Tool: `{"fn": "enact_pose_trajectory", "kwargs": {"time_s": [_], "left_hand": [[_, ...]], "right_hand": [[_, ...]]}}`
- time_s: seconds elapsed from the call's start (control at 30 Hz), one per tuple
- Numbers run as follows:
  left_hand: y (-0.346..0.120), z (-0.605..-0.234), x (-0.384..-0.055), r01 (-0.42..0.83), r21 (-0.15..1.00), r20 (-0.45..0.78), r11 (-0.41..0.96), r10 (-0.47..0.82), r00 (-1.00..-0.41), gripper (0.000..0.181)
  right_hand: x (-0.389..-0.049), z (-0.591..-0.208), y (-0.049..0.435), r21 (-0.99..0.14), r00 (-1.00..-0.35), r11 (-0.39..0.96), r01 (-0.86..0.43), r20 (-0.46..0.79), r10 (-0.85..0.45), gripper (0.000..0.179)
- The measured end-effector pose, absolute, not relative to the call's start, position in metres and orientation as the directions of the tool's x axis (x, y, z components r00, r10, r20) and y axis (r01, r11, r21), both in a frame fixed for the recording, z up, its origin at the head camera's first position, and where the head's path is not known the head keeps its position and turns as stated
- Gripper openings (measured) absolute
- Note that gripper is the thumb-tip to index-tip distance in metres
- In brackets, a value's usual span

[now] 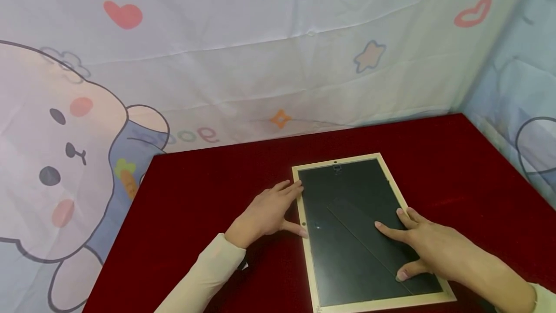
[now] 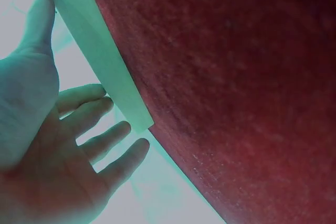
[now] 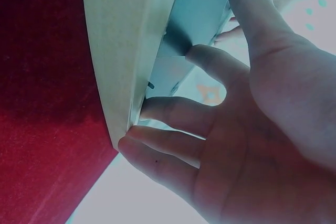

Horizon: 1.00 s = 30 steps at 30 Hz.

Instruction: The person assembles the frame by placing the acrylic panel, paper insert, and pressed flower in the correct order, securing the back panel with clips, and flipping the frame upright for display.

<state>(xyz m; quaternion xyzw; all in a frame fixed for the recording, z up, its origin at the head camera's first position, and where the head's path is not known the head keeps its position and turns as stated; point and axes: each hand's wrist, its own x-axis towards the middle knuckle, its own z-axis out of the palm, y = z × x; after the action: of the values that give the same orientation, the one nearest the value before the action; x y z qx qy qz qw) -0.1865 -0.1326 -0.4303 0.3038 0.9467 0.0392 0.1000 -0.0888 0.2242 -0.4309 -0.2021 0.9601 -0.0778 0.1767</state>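
Pale-wood rectangular picture frame (image 1: 310,264) lies face-down on dark-red plush cloth (image 1: 191,206). Left hand (image 1: 266,212), fingers spread, touches its left edge. Glossy black backing board (image 1: 343,279) seems already seated; whether fastening remains, I cannot tell. Right hand (image 1: 434,245), spread wide, touches the right edge.

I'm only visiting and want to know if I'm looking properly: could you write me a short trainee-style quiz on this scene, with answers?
1. Multiple choice: what colour is the cloth under the pale frame? A) blue B) red C) yellow
2. True or false: the frame is standing upright.
3. Which hand has its thumb and index finger over the dark panel?

Key:
1. B, red.
2. False; it lies flat on the cloth.
3. The right hand.
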Motion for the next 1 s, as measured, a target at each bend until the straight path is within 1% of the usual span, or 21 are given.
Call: {"fn": "enact_pose_trajectory", "kwargs": {"time_s": [0.17,0.27,0.4,0.53,0.83,1.0], "left_hand": [[-0.132,-0.426,-0.187,0.587,0.071,-0.178,0.806,0.589,-0.788,0.114],[-0.13,-0.423,-0.189,0.624,-0.024,-0.16,0.781,0.613,-0.773,0.115],[-0.124,-0.421,-0.193,0.66,-0.141,-0.098,0.738,0.653,-0.751,0.115],[-0.12,-0.421,-0.196,0.679,-0.144,-0.102,0.72,0.671,-0.734,0.114],[-0.115,-0.416,-0.199,0.697,-0.22,-0.068,0.682,0.702,-0.708,0.108],[-0.112,-0.416,-0.2,0.693,-0.188,-0.095,0.695,0.69,-0.718,0.108]], "right_hand": [[-0.09,-0.433,0.223,-0.227,-0.854,0.908,-0.353,-0.317,-0.412,0.106],[-0.091,-0.433,0.222,-0.229,-0.853,0.909,-0.349,-0.324,-0.409,0.106],[-0.092,-0.433,0.222,-0.232,-0.856,0.912,-0.337,-0.328,-0.4,0.106],[-0.091,-0.433,0.224,-0.239,-0.853,0.913,-0.33,-0.339,-0.397,0.107],[-0.092,-0.435,0.22,-0.23,-0.86,0.912,-0.34,-0.317,-0.4,0.108],[-0.09,-0.432,0.221,-0.196,-0.859,0.911,-0.363,-0.309,-0.408,0.107]]}}
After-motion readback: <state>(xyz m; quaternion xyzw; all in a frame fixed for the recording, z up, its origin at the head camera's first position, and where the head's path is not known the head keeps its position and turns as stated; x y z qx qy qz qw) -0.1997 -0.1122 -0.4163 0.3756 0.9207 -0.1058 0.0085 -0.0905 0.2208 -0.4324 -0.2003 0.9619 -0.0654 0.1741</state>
